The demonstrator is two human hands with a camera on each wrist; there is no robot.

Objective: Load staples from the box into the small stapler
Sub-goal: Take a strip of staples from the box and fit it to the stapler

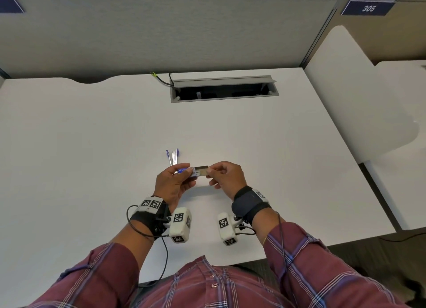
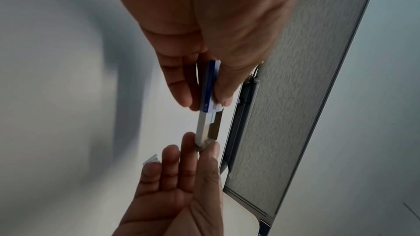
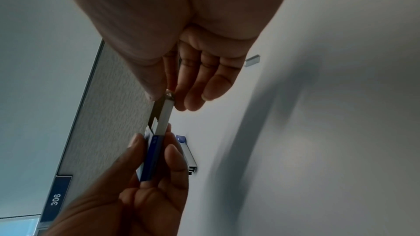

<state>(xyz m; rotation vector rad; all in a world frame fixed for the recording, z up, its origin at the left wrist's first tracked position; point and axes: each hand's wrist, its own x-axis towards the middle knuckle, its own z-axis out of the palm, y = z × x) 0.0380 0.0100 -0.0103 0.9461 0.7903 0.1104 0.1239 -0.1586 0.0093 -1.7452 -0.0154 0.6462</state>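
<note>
While the left hand (image 1: pixel 171 182) grips the staple box (image 1: pixel 184 170), the right hand (image 1: pixel 227 175) pinches its inner tray (image 1: pixel 202 171).

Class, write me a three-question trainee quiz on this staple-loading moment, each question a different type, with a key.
1. True or false: the small stapler lies opened on the white desk, beyond the hands.
2. Which hand grips the blue sleeve of the staple box? A left hand; B right hand; C neither
3. Fill in: the right hand pinches the end of the box's inner ____.

Key: 1 true; 2 A; 3 tray
</note>
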